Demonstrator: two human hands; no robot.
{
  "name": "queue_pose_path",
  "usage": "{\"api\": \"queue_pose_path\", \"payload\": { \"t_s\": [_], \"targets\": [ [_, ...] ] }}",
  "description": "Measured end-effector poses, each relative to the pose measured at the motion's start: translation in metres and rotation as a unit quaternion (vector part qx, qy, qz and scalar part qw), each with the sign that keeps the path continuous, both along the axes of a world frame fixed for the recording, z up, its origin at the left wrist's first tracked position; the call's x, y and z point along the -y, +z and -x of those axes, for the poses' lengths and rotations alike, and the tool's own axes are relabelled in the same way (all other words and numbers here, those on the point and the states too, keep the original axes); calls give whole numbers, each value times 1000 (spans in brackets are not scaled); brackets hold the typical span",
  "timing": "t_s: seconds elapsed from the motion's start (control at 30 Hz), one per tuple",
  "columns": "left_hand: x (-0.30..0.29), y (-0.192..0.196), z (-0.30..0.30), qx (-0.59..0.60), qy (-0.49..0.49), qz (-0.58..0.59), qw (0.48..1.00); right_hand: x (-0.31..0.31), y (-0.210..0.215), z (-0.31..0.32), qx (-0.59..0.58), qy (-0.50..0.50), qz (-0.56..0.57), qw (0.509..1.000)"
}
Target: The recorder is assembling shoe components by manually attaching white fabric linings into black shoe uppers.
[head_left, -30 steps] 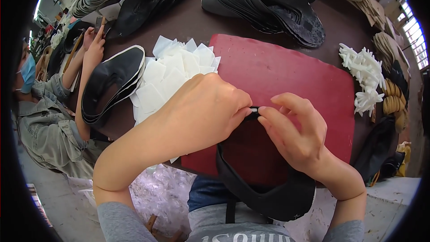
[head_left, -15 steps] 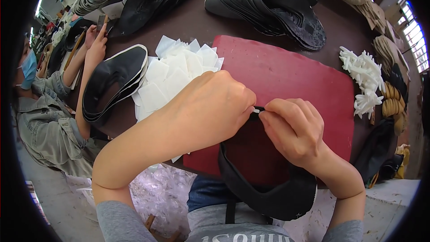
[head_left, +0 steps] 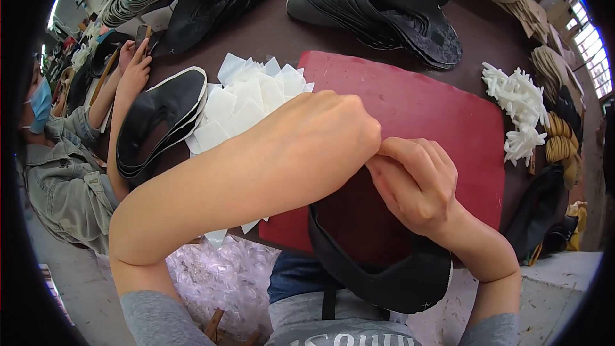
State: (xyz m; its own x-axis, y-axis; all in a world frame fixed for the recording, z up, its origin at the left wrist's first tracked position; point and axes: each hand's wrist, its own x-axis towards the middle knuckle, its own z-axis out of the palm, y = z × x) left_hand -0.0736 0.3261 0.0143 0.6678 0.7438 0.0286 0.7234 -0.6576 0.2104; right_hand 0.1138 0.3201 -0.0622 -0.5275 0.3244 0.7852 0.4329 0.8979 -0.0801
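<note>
A black shoe upper [head_left: 384,285], opened into a loop, hangs from my hands over the table's near edge and my lap. My right hand [head_left: 419,182] pinches its upper edge between thumb and forefinger. Against those fingertips my left hand [head_left: 336,138] is closed at the same edge, its knuckles up and its fingertips hidden behind the hand. Both hands are above a red mat [head_left: 448,102]. Beside my left forearm lies a pile of thin white squares [head_left: 246,93]. To the right is a heap of short white strips [head_left: 516,102].
Stacked black shoe uppers [head_left: 384,13] stand at the back, with another stack [head_left: 224,6] to their left. A black upper with a pale edge [head_left: 160,115] lies left of the squares. A co-worker's hands [head_left: 136,61] hold a phone at the far left. Clear plastic scraps [head_left: 221,275] lie below.
My left hand has moved right and slightly up, meeting my right fingertips. It now covers the small white piece that showed at the upper's edge. My right hand has barely shifted.
</note>
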Motion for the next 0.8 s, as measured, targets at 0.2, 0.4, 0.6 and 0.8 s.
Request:
{"api": "queue_pose_path", "payload": {
  "t_s": [0.2,0.4,0.6,0.8],
  "targets": [
    [-3,-13,2,42,15,-7,999,-3,9,-1,12,-11,30,999],
    [12,-16,5,103,50,-24,993,-7,5,-2,18,4,92,996],
    [35,-34,2,141,156,-52,976,-8,8,-5,30,15,175,984],
    [36,-45,1,95,175,-139,970,-13,11,2,44,17,111,993]
  ]
}}
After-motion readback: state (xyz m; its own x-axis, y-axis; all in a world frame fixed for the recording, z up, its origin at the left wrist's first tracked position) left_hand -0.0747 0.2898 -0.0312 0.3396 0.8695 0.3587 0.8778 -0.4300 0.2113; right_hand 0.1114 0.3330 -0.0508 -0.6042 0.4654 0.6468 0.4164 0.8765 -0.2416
